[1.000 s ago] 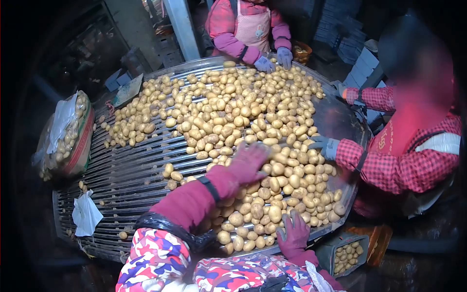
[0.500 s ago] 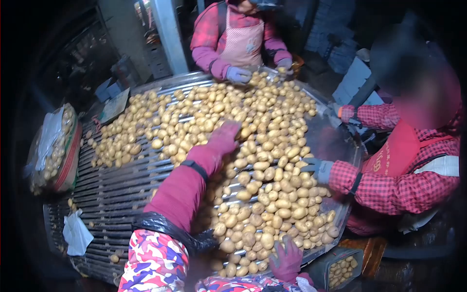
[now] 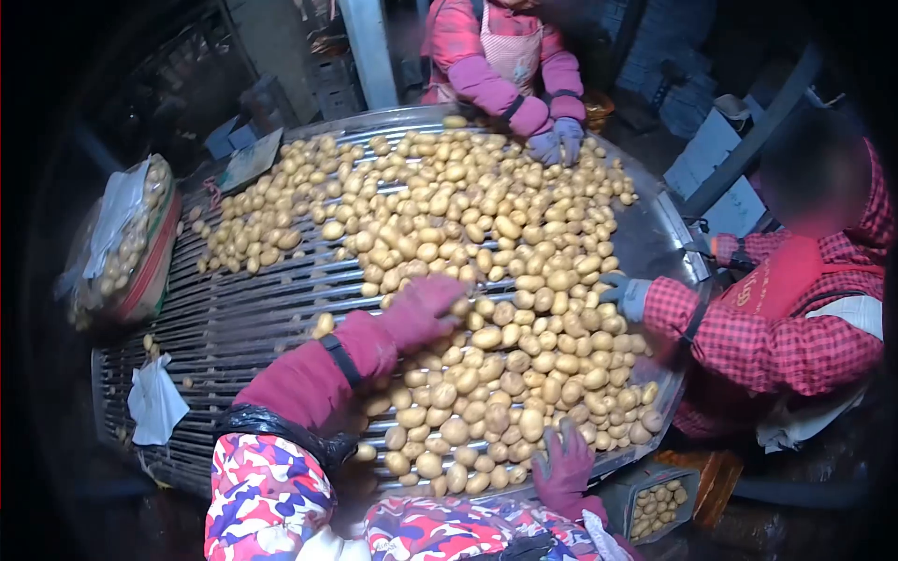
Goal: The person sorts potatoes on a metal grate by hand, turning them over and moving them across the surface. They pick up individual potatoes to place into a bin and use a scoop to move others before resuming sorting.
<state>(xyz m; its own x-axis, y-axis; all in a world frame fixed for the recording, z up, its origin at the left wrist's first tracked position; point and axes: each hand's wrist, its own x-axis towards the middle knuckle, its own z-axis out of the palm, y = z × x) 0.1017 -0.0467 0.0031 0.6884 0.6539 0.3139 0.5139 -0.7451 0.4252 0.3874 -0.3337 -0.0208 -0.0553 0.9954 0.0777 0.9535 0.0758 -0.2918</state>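
Observation:
My left hand [image 3: 426, 310], in a magenta glove, reaches over the slatted metal table [image 3: 271, 313]. Its fingers lie extended and somewhat blurred against the near side of the yellow potatoes [image 3: 510, 224], holding none that I can see. Nearer the front edge, my right hand [image 3: 564, 465], also gloved in magenta, is open with fingers spread, touching the potatoes at the bottom of the pile. Potatoes cover the middle and right of the slats in a loose layer.
A co-worker's gloved hands [image 3: 558, 140] are at the far edge; another's gloved hand [image 3: 625, 294] touches potatoes on the right. A filled sack [image 3: 126, 243] stands at left, with a white cloth [image 3: 156, 402] below it. A potato container [image 3: 659, 505] sits at lower right.
My left hand has drawn back toward me, lower in view, while my right hand remains at the near edge. The far co-worker's hands have come together. The camera view has shifted slightly.

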